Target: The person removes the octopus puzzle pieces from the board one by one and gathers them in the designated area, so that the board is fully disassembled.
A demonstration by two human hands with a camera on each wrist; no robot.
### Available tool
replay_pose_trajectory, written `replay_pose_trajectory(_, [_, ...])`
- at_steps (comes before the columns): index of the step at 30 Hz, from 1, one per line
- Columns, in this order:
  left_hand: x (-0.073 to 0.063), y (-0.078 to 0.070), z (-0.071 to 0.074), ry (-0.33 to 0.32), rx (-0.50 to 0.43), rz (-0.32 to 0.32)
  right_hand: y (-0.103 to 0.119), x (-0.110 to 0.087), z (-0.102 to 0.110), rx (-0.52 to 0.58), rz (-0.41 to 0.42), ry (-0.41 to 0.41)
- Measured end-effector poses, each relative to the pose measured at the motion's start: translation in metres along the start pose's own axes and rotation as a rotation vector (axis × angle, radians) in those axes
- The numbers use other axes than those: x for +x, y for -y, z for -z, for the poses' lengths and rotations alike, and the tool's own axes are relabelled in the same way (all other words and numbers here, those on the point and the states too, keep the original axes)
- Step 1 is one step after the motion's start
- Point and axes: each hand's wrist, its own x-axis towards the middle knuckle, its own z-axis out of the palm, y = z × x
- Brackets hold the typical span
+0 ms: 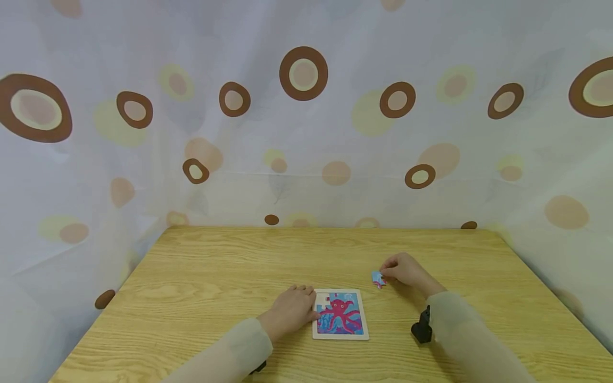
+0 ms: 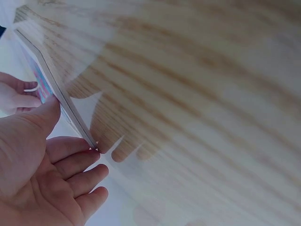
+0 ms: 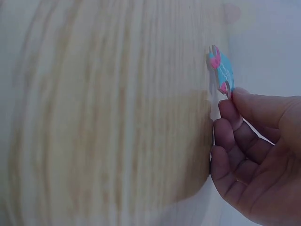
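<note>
Hands [image 1: 291,308] [image 1: 404,269] touch octopus puzzle [image 1: 342,317], pinch loose piece [image 1: 377,279].

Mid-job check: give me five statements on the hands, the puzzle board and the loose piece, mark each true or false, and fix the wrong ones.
1. The right hand pinches a puzzle piece. True.
2. The left hand is well clear of the puzzle board. False: it touches the board's left side.
3. The board's picture shows a pink octopus. True.
4. The puzzle is complete. False: a gap shows at its upper left.
5. The pinched piece is blue and pink. True.
</note>
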Motion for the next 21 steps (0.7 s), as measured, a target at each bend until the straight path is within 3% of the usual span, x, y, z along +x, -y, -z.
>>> replay_pose_trajectory(21, [-0.0013,-0.0014,0.0020,-0.018,-0.007,-0.007,-0.0028,0.0025,-0.0002,-0.054,0.029,-0.006])
